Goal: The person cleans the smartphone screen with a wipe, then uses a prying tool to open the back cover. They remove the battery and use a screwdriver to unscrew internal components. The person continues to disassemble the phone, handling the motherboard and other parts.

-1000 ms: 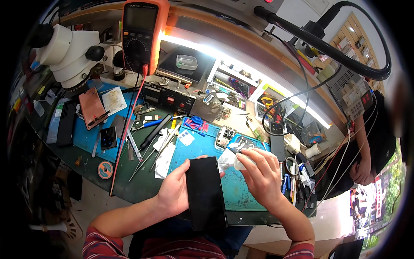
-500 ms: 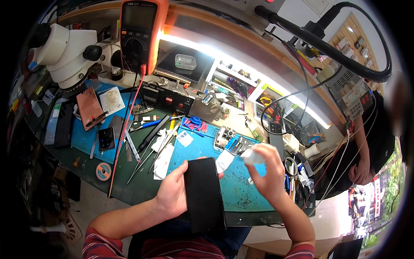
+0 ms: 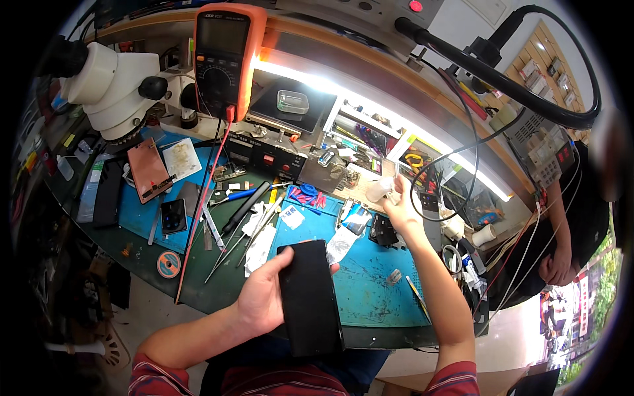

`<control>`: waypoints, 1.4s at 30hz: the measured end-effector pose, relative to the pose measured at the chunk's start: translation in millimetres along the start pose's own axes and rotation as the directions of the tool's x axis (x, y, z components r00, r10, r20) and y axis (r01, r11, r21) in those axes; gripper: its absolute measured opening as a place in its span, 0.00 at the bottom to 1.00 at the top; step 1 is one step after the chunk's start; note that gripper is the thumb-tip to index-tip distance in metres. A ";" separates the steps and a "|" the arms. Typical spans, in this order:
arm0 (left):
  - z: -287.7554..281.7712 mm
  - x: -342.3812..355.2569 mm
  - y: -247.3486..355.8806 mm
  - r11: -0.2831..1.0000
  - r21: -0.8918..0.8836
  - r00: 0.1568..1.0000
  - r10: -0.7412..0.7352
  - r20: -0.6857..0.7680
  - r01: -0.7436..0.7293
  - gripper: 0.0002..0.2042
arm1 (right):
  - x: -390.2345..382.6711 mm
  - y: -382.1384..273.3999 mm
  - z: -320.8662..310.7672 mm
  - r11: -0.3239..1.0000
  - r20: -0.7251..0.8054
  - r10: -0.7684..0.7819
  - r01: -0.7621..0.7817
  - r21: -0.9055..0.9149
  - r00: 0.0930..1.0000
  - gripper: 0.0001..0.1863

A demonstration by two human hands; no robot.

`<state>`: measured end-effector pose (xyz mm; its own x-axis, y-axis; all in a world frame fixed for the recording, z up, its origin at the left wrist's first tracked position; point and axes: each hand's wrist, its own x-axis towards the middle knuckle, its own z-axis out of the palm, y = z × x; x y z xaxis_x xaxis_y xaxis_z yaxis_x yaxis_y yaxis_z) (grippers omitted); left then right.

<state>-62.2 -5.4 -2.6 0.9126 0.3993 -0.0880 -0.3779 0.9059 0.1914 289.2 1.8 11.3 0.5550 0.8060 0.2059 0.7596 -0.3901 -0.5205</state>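
Right hand had travelled up and away since the earlier frame, from over the near part of the blue mat to its back edge, still carrying a pale translucent container, rounded and cloudy. Fingers and thumb gripped it at its right side. Left hand stayed put, grasping a black slab, flat, oblong, glossy, phone-shaped, above the near edge of the dark green surface; thumb along its left edge, fingertips showing beyond the right.

Mat rubbery, scuffed with dark scratches. On it: a crinkled white sheet and a small black part beside the right forearm. Left of the mat: limp white tissue, slender metal tweezers, a round spool with an orange label. Farther left, a smooth copper-coloured panel.
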 end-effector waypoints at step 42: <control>25.1 43.9 18.6 0.709 0.575 0.912 -0.294 -0.287 0.410 0.21 | -112.5 -26.8 -70.6 0.874 0.663 -0.478 0.237 0.424 0.576 0.14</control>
<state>-25.2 25.4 21.6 0.8985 0.1378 -0.4169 0.1957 0.7243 0.6612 230.4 -109.9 60.5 -0.2680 0.9459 -0.1827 0.6517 0.0384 -0.7575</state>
